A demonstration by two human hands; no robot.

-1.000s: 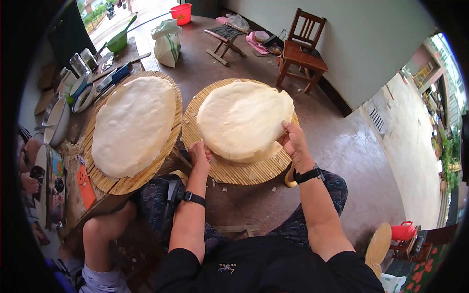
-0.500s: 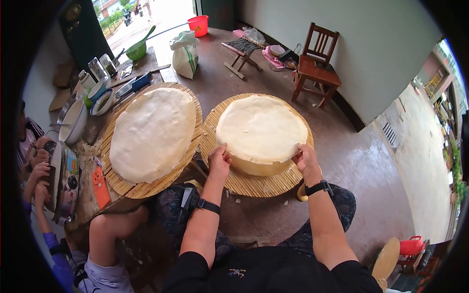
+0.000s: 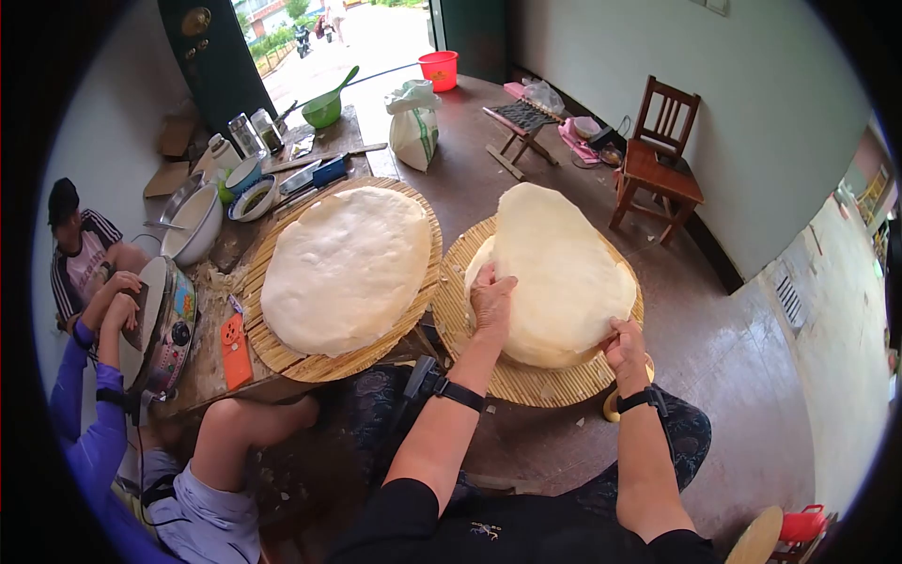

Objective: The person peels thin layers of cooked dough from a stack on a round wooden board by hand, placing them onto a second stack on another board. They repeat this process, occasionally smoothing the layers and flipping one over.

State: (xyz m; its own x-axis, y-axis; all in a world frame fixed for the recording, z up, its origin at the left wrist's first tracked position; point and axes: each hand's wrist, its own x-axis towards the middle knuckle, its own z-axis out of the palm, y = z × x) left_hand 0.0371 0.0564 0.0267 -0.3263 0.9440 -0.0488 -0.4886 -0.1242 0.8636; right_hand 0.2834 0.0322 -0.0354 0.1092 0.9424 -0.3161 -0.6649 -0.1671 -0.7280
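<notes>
In front of me a stack of thin round pancakes [image 3: 479, 273] sits on a round slatted mat [image 3: 458, 310]. The top pancake [image 3: 564, 273] is partly lifted and slanted off the stack. My left hand [image 3: 490, 303] grips its left edge, fingers closed on it. At its lower right edge, my right hand [image 3: 624, 346] pinches the rim between thumb and fingers. A second slatted mat [image 3: 427, 226] to the left bears another wide pale pancake [image 3: 348, 268], which neither hand touches.
On the left, a co-worker's hands [image 3: 120, 296] are over a round griddle [image 3: 174, 329]. A wooden table [image 3: 188, 395] holds an orange phone [image 3: 235, 352], a white basin [image 3: 197, 226] and a green ladle bowl [image 3: 324, 110]. A sack [image 3: 413, 132], folding stool [image 3: 521, 122] and wooden chair [image 3: 667, 169] stand beyond.
The top pancake lay flat on the stack; now it is raised and shifted. My left hand has moved up and inward along its edge. The camera view has turned left.
</notes>
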